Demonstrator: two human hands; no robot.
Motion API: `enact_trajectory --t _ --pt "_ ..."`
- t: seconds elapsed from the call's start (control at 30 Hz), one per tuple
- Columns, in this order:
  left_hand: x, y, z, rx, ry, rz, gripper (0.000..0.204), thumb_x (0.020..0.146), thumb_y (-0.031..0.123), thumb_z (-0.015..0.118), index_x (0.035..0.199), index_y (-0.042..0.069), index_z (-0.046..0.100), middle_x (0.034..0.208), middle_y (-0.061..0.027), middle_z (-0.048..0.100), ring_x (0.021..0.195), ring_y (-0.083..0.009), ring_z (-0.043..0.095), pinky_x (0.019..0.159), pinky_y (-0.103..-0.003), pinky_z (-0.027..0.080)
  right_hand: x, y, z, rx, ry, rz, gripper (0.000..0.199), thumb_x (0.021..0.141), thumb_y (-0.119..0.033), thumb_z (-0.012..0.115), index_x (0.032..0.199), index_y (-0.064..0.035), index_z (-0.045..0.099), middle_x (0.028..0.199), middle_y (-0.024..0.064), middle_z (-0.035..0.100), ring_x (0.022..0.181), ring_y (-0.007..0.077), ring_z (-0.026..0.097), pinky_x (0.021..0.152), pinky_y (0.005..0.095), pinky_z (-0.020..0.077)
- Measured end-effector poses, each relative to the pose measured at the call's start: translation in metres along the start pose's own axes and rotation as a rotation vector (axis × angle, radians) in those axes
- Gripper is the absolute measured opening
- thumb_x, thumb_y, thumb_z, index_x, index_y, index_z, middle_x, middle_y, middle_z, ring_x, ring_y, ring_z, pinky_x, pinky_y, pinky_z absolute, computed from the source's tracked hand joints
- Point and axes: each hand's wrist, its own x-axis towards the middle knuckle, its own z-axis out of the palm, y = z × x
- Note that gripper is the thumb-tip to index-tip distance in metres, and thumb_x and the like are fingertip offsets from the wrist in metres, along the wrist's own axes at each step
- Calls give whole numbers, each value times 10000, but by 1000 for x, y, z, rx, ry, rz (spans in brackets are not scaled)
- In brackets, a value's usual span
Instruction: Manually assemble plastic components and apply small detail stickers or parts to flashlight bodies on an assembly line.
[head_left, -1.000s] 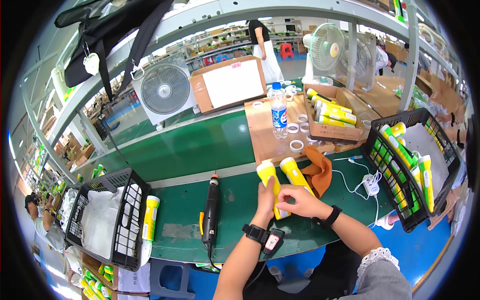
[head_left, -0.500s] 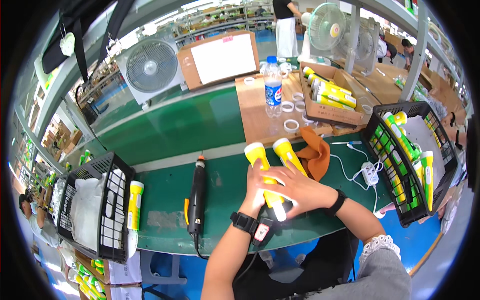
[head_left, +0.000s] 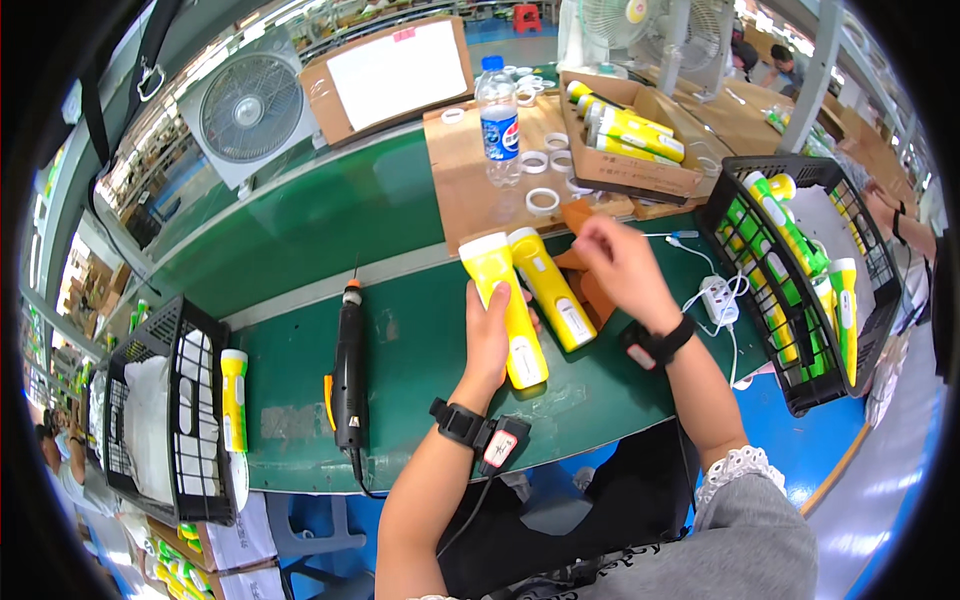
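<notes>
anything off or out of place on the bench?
One yellow-and-green plastic flashlight lies on the rim of the left black wire basket, not inside it. Nothing looks spilled or broken.

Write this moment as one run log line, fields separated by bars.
left hand: holds yellow flashlight | right hand: raised, empty | second flashlight: on table

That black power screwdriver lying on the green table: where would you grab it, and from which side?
I'd take the black power screwdriver around its thick middle barrel, from above. It lies flat on the green table, thin bit pointing away and cord trailing off the near edge, so both ends are poor holds. The left hand, now holding a yellow flashlight, is nearer.
</notes>
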Motion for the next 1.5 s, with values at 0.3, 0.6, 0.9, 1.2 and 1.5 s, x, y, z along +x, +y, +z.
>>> enact_trajectory --t 0.3,0.6,0.9,1.2,1.5 --pt "4 0 8 -105 2 -111 306 920 354 387 1059 83 352 789 -87 504 605 -170 523 546 -322 479 22 96 -39 -319 -211 141 219 699 -77 543 903 -7 585 855 198 609 858 365 569 749 408 456" --pt "0 -3 1 -116 79 -181 380 900 400 389 1022 41 406 821 -85 528 631 -176 528 574 -329 485 9 77 -14 -507 -193 105 273 814 -129 421 1077 -101 491 888 198 602 833 374 581 695 456 464" --pt "0 0 10 -56 75 -172 309 924 374 356 1033 85 360 791 -88 518 613 -176 535 554 -329 488 7 24 -29 -152 237 -341 191 848 -175 519 1022 -118 572 800 126 610 712 307 591 635 364 475" --pt "-1 -3 4 -16 106 -110 308 922 366 361 1040 81 369 809 -81 519 618 -167 538 553 -320 489 2 12 1 -82 -52 -606 217 822 -106 514 1027 -80 578 872 131 621 778 302 595 685 383 474" --pt "3 -5 13 87 -111 24 650 832 111 546 1372 57 190 1253 -127 417 1128 -211 429 950 -315 345 -4 17 7 26 -292 -225 354 756 -62 557 1095 -74 456 712 141 590 674 326 582 614 362 455"
